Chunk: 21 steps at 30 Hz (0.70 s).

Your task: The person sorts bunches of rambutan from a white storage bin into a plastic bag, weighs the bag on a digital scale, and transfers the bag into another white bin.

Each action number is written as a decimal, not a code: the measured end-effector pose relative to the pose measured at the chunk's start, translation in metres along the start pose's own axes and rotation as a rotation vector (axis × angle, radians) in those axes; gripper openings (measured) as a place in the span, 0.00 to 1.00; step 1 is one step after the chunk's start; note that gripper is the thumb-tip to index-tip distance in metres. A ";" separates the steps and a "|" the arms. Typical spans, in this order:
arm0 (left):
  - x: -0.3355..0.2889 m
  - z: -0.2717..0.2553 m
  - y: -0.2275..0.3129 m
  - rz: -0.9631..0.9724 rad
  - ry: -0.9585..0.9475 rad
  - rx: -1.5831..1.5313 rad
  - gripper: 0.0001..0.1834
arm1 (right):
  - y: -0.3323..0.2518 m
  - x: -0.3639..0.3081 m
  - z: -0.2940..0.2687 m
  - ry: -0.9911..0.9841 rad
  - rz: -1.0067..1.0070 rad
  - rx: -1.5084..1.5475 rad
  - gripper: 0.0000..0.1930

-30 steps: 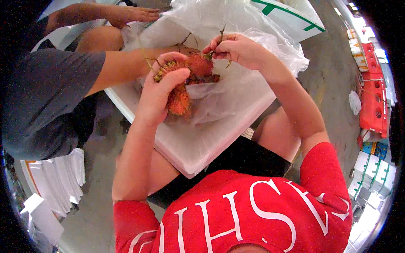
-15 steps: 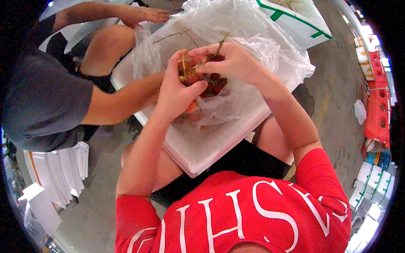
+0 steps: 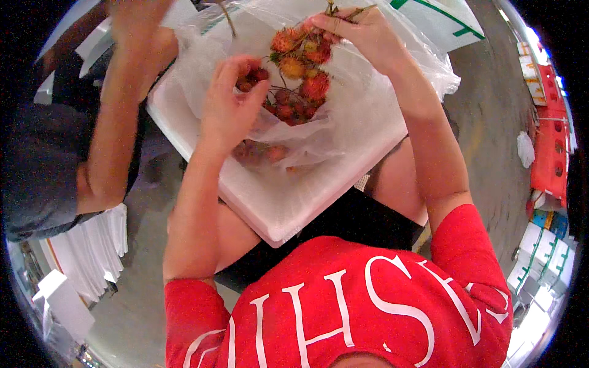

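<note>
My right hand is closed around the stems of a bunch of rambutans, red and orange with spiky skins. The bunch hangs to the left of that hand, over a white foam box lined with clear plastic film. My left hand is open at the left of the box, its thumb and fingers apart and curved. Dark red round fruits lie in the film below the bunch, some showing between my left thumb and fingers; whether those fingers touch them I cannot tell. The box rests over my thighs.
At the left sits a co-worker, whose arm is blurred. Another white foam box with green tape stands beyond mine at the right. White foam sheets are stacked at lower left. Red crates line the far right.
My left hand has let go of the rambutan bunch and moved left. My right hand has lifted up and right with its stems. The co-worker's arm has drawn back out of the box.
</note>
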<state>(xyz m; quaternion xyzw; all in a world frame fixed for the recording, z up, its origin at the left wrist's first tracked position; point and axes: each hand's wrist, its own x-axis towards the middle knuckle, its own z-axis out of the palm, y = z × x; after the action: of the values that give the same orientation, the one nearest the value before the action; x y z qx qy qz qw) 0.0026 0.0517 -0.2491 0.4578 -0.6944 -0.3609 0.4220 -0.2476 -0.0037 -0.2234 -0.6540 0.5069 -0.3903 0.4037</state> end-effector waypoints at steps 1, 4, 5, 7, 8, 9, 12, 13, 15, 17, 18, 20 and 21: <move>0.004 -0.004 -0.011 -0.089 -0.188 0.155 0.28 | 0.000 0.002 -0.003 0.021 -0.033 0.032 0.14; -0.010 0.011 -0.054 -0.085 -0.439 0.486 0.18 | -0.002 0.002 -0.004 0.067 -0.017 -0.005 0.13; -0.021 0.021 -0.075 0.017 -0.496 0.654 0.17 | 0.001 0.005 -0.003 0.067 -0.014 0.004 0.13; -0.053 0.039 -0.135 -0.002 -0.976 0.843 0.17 | 0.002 0.010 0.006 0.055 -0.023 0.033 0.13; -0.058 0.045 -0.151 -0.009 -1.470 0.993 0.17 | 0.004 0.012 0.007 0.055 -0.017 0.063 0.13; -0.045 0.057 -0.141 0.015 -1.479 0.988 0.17 | 0.012 0.010 -0.002 0.072 0.003 0.073 0.13; -0.004 0.073 -0.110 -0.265 -1.148 0.868 0.17 | 0.014 0.007 -0.009 0.047 -0.001 0.163 0.13; 0.017 0.078 -0.117 -0.336 -0.982 0.845 0.17 | 0.009 0.007 -0.007 0.043 -0.010 0.175 0.13; 0.042 0.088 -0.146 -0.194 -0.674 0.744 0.17 | 0.004 0.007 -0.008 0.070 0.039 0.124 0.12; 0.054 0.093 -0.194 -0.277 -0.622 0.804 0.18 | 0.003 0.015 0.000 0.068 0.017 0.204 0.11; 0.056 0.089 -0.218 -0.365 -0.570 0.850 0.19 | 0.001 0.021 0.006 0.060 0.005 0.279 0.11; 0.048 0.108 -0.229 -0.418 -0.614 0.866 0.24 | 0.008 0.019 0.002 0.067 0.017 0.349 0.11; 0.040 0.138 -0.216 -0.349 -0.612 0.789 0.25 | 0.021 0.012 -0.011 0.092 0.043 0.284 0.11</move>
<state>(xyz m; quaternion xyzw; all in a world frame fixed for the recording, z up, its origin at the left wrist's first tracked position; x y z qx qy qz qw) -0.0616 -0.0392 -0.4835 0.5643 -0.7822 -0.2544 -0.0708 -0.2625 -0.0199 -0.2372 -0.5607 0.4784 -0.4789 0.4769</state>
